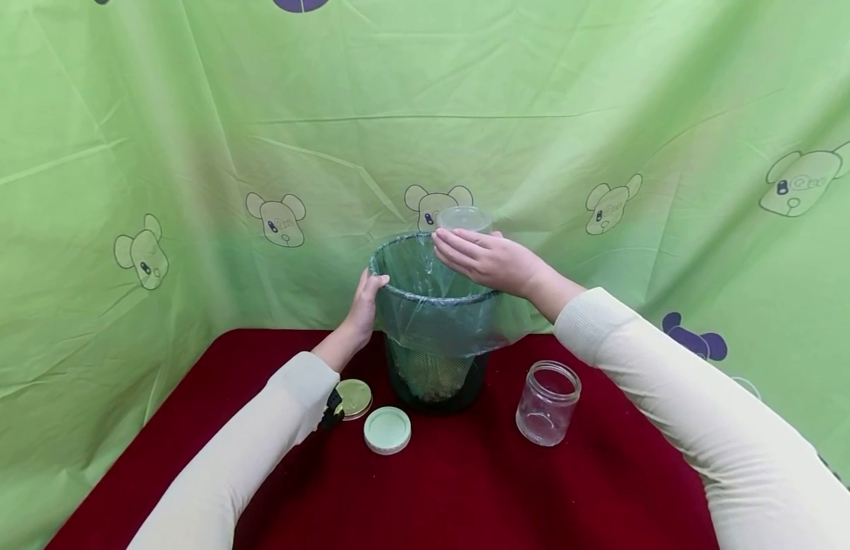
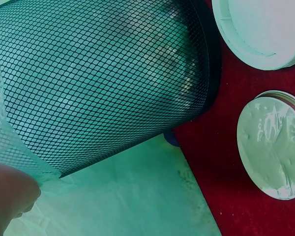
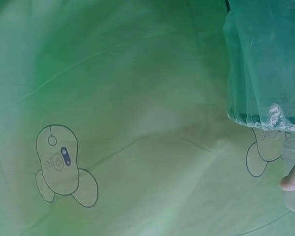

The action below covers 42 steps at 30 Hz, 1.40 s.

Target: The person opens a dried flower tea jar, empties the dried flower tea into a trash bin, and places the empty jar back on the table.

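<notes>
A black mesh waste bin [image 1: 434,374] stands on the table, lined with a translucent green bag [image 1: 431,325] folded over its rim. My left hand [image 1: 361,312] grips the rim at the left, thumb on top. Over the bin's far right edge, my right hand [image 1: 489,260] holds a clear round container [image 1: 463,219], its fingers hiding most of the side. In the right wrist view, only part of that container [image 3: 292,196] and a thumb show at the right edge. Apart from both hands, an open glass jar [image 1: 548,403] stands upright to the right of the bin.
A pale green lid [image 1: 387,430] and a gold-coloured lid [image 1: 354,398] lie in front of the bin, near my left sleeve. Dark red cloth [image 1: 479,489] covers the table. Green printed curtains [image 1: 534,137] hang close behind and at the sides.
</notes>
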Motion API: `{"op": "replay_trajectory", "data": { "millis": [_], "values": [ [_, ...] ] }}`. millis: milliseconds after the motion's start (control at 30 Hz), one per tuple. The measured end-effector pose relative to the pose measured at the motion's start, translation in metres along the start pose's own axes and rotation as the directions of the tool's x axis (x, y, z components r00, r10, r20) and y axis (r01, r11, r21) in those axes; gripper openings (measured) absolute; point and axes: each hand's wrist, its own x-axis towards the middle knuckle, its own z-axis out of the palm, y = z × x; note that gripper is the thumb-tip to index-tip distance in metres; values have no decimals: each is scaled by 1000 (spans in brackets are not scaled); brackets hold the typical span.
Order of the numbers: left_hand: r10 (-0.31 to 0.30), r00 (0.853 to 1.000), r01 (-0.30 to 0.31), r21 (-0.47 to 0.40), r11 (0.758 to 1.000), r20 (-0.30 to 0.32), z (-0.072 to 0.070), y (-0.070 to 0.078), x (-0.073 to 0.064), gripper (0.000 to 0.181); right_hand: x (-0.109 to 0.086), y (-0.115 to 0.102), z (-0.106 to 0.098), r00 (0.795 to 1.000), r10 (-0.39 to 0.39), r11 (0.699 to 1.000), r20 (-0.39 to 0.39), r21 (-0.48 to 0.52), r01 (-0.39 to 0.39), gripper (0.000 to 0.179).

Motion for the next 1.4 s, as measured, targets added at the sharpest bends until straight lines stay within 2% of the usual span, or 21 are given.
{"op": "replay_trajectory", "data": {
  "millis": [567, 833, 1133, 1267, 1400],
  "values": [
    [-8, 1000, 8, 16, 1000, 10, -1, -2, 1, 70, -3, 0, 1, 997, 35, 998, -61, 53, -32, 81],
    [-20, 1000, 20, 34, 999, 14, -1, -2, 1, 75, -3, 0, 6, 977, 115, 978, -180, 194, -79, 55],
    [-5, 1000, 5, 27, 1000, 16, 0, 0, 1, 72, -1, 1, 6, 960, 190, 954, -208, 271, -130, 45],
    [-3, 1000, 2, 20, 1000, 11, 0, -1, 2, 71, -1, 2, 3, 943, 264, 913, -202, 369, -176, 44],
    [-8, 1000, 8, 20, 1000, 8, 0, -1, 1, 71, -3, 0, 1, 913, 381, 835, -148, 480, -270, 43]
  ]
}}
